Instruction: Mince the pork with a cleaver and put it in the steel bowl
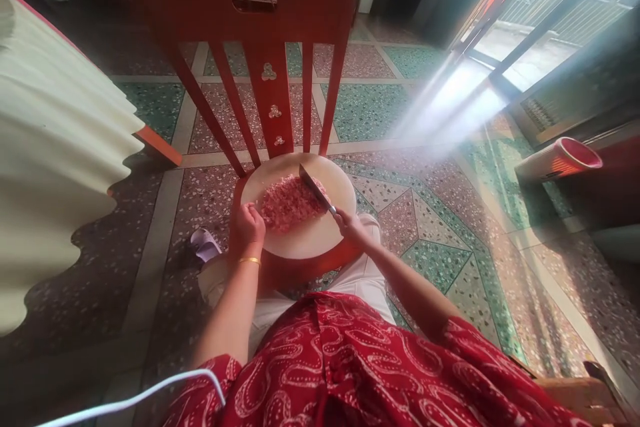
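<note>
While the right hand (350,221) grips the handle of a knife (317,189), fingers wrapped shut round it, the blade lies slanted across the far right part of a heap of minced meat (290,202); the heap sits in the middle of a round pale cutting board (305,243), which rests on the seat of a red wooden chair (260,27); the left hand (247,228) is at the board's left edge, fingers curled, touching or just beside the heap, though whether it pinches meat I cannot tell; a gold bangle (249,260) sits on that wrist. To mince well here, I judge: keep the left fingertips tucked back and clear of the blade's path; bring the edge down flat across the heap rather than tip first; gather strays back toward the centre so nothing slides off the rim; hold the board steady, since a chair seat is a narrow base and the board overhangs it toward the person. Patterned terrazzo floor (430,240) lies below; a cream corrugated sheet (55,167) stands at left; a red-rimmed cup (575,155) lies well apart at right; a white cable (130,400) crosses the near left corner.
</note>
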The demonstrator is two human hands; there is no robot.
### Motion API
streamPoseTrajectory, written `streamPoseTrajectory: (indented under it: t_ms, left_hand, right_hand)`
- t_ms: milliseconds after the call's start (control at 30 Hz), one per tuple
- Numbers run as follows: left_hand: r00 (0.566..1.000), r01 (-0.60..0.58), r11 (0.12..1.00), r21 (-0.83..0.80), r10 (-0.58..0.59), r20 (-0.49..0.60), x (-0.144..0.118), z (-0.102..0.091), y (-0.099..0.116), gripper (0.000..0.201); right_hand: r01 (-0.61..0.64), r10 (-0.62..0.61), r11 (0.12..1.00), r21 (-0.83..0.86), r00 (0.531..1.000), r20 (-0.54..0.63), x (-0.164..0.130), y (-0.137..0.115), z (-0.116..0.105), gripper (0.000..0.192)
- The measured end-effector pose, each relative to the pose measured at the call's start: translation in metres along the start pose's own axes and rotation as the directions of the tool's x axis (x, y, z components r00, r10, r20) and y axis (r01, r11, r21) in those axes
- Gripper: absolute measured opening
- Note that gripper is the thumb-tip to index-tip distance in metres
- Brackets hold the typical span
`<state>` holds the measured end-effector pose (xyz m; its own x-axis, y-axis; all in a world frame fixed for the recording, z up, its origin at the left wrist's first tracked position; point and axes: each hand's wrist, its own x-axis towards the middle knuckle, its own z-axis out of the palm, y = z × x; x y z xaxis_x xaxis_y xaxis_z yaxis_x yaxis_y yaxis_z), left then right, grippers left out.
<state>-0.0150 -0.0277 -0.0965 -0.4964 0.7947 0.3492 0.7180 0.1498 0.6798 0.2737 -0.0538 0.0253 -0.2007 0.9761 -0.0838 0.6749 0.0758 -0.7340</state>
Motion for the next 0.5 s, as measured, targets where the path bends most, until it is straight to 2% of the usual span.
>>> streamPoseTrajectory:
  t_ms: [67,133,233,300,400,433,500]
  left_hand:
    - [1.0,0.0,1.0,0.007,0.0,0.0,0.0,0.002,-0.003,0.025]
    - [1.0,0.003,1.0,0.007,-0.003,-0.009,0.0,0.003,-0.005,0.025]
    - [1.0,0.014,1.0,-0.007,-0.014,-0.015,0.001,0.003,-0.004,0.025]
    - [1.0,0.013,1.0,-0.014,-0.014,-0.005,0.001,0.001,-0.001,0.025]
    - [1.0,0.025,0.999,-0.021,-0.025,0.004,0.001,-0.003,0.004,0.024]
    - [1.0,0.03,0.999,-0.023,-0.029,0.012,0.001,-0.004,0.005,0.024]
    - [0.999,0.029,0.999,-0.02,-0.028,0.021,0.0,-0.004,0.005,0.025]
  right_hand:
    - [-0.01,0.01,1.0,0.004,1.0,-0.011,-0.003,-0.003,-0.01,0.045]
    - [0.053,-0.05,0.998,0.031,0.994,-0.094,-0.005,-0.014,-0.02,0.049]
    - [0.15,-0.137,0.987,0.05,0.969,-0.205,-0.003,-0.021,-0.018,0.051]
    - [0.108,-0.104,0.994,0.02,0.982,-0.157,-0.001,-0.013,-0.006,0.046]
    - [-0.002,0.002,1.0,-0.025,1.0,0.019,0.0,-0.001,0.004,0.039]
    - [-0.009,0.01,1.0,-0.022,0.999,0.042,-0.002,0.0,0.001,0.039]
    - [0.035,-0.035,0.999,0.019,0.999,-0.004,-0.005,-0.005,-0.012,0.042]
